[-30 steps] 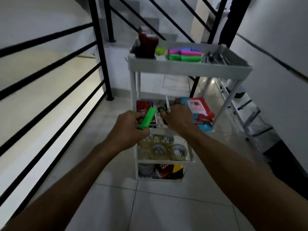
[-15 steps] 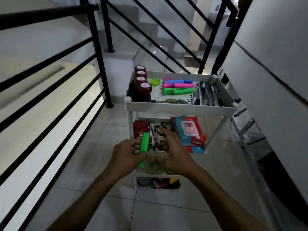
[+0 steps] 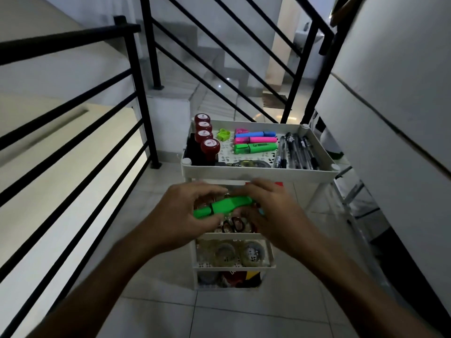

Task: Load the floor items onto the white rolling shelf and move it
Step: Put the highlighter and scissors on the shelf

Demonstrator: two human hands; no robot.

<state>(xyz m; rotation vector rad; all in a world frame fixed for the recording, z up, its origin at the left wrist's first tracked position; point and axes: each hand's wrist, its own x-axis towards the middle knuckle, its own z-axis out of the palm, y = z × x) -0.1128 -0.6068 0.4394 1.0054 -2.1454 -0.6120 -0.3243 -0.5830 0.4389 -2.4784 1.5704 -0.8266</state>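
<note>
White rolling shelf (image 3: 258, 172) stands on the tiled floor (image 3: 151, 311) right in front of you, between the black railing (image 3: 136, 93) on your left and the wall on your right. Your left hand (image 3: 181, 217) curls its fingers around the green highlighter (image 3: 223, 206), which lies nearly level just above the second tier. Your right hand (image 3: 273, 211) meets the highlighter's other end with bent fingers, though you cannot tell how firmly it grips. On the top tier sit four red-capped bottles (image 3: 206, 140) in a row at the left, colored highlighters (image 3: 255, 141) in the middle and dark pens (image 3: 296, 151) at the right. Scissors (image 3: 235, 224) show under your hands, and tape rolls (image 3: 240, 252) fill the tier below.
</note>
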